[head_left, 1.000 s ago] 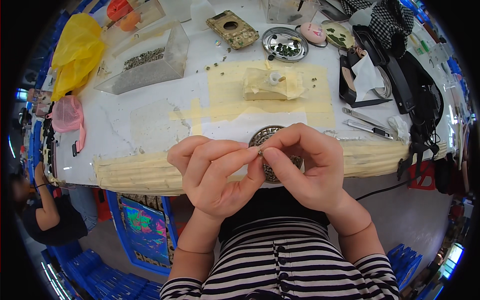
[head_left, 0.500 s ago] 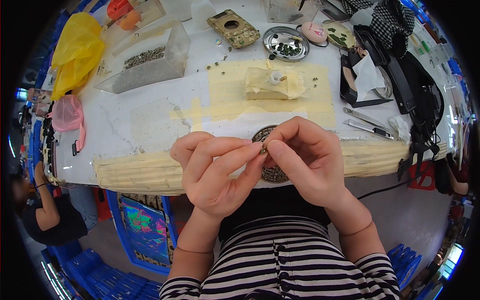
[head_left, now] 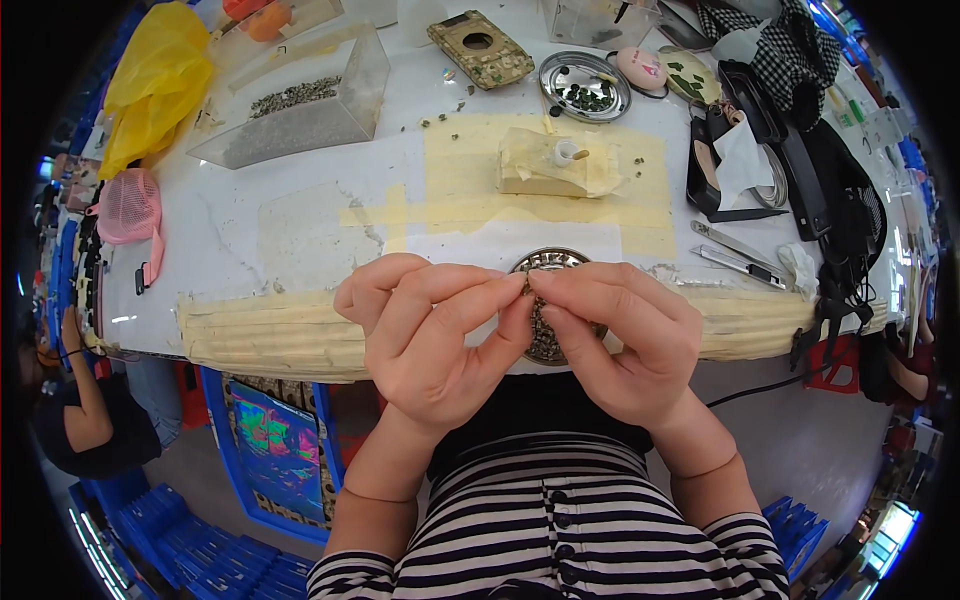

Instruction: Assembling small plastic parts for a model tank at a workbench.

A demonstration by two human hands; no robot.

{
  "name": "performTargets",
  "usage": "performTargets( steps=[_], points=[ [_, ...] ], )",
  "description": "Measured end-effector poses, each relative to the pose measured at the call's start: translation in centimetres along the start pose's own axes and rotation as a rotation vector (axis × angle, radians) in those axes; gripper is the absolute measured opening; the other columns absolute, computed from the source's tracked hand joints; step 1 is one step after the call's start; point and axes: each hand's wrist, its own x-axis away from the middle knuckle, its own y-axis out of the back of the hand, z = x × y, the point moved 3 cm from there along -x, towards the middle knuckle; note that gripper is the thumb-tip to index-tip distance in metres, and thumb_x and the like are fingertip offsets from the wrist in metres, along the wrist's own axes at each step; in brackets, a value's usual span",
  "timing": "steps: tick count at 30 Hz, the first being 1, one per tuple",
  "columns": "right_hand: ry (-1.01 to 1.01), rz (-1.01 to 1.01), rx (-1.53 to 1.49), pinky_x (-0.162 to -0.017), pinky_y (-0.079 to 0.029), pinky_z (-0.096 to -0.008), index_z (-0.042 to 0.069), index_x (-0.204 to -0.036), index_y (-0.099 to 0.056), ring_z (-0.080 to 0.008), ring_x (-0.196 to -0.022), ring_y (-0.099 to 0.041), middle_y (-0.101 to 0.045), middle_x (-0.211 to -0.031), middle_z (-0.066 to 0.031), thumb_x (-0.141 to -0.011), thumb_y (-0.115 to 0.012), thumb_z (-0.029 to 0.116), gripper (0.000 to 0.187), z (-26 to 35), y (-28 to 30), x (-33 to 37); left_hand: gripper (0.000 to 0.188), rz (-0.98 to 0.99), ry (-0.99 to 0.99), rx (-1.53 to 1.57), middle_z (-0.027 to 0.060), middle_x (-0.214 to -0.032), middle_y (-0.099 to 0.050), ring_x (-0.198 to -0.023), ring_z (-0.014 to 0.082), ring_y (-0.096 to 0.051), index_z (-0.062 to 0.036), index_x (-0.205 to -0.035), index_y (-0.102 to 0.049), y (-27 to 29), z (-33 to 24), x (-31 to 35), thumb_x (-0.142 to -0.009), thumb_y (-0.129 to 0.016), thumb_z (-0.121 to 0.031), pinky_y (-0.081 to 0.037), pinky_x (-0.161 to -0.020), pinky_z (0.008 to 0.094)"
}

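Observation:
My left hand and my right hand meet fingertip to fingertip just above the table's near edge. Between the tips they pinch one tiny dark piece; which hand bears it I cannot tell. Right beneath the fingers lies a round metal dish filled with small dark bits, mostly hidden by my right hand. Both thumbs and forefingers are pressed closed.
A white table with beige tape strips holds a clear box of small pieces, a second round metal dish, a tan taped block, tweezers, a yellow bag and black bags. Another person sits lower left.
Both hands have stayed together over the dish; the fingertips have shifted slightly while working the small piece. Nothing else has moved.

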Motion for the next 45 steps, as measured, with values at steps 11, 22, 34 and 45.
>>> performTargets(
  steps=[11, 22, 34, 45],
  points=[
    [-0.405, 0.081, -0.545, -0.072, -0.055, -0.0229, -0.006, -0.107, -0.071, -0.0119, -0.082, -0.069, -0.071, -0.092, -0.0107, -0.091, -0.065, -0.002, 0.017, -0.9, -0.1, 0.6, 0.029, -0.031, -0.010, 0.034, -0.0047, -0.090, -0.070, -0.085, 0.0174, -0.050, -0.0145, -0.091, -0.078, 0.3, 0.1, 0.2, -0.063, -0.086, -0.009, -0.038, -0.076, 0.0292],
    [-0.715, 0.164, -0.846, -0.073, -0.054, -0.0205, -0.006, -0.107, -0.068, -0.0080, -0.083, -0.067, -0.070, -0.092, -0.0059, -0.094, -0.067, 0.004, 0.017, -0.9, -0.1, 0.4, 0.035, -0.005, -0.037, 0.089, -0.0071, -0.097, -0.071, -0.085, 0.0168, -0.048, -0.0154, -0.096, -0.080, 0.5, 0.2, 0.2, -0.062, -0.084, -0.010, -0.039, -0.076, 0.0271],
    [-0.050, -0.011, -0.068, -0.062, -0.055, -0.0242, -0.002, -0.098, -0.071, -0.0144, -0.071, -0.068, -0.070, -0.086, -0.0098, -0.081, -0.075, -0.003, 0.017, 0.1, 0.6, -0.3, 0.029, -0.022, -0.014, -0.018, -0.0048, -0.094, -0.070, -0.086, 0.0192, -0.049, -0.0133, -0.093, -0.078, 0.3, 0.0, 0.4, -0.065, -0.085, -0.007, -0.040, -0.076, 0.0291],
    [-0.393, 0.042, -0.479, -0.068, -0.056, -0.0240, -0.002, -0.102, -0.072, -0.0131, -0.077, -0.069, -0.070, -0.091, -0.0101, -0.084, -0.074, -0.002, 0.019, -0.7, -0.3, 0.4, 0.030, -0.031, -0.019, 0.045, -0.0066, -0.095, -0.071, -0.085, 0.0173, -0.049, -0.0142, -0.092, -0.079, 0.5, 0.0, 0.3, -0.064, -0.086, -0.009, -0.039, -0.076, 0.0276]
  ],
)
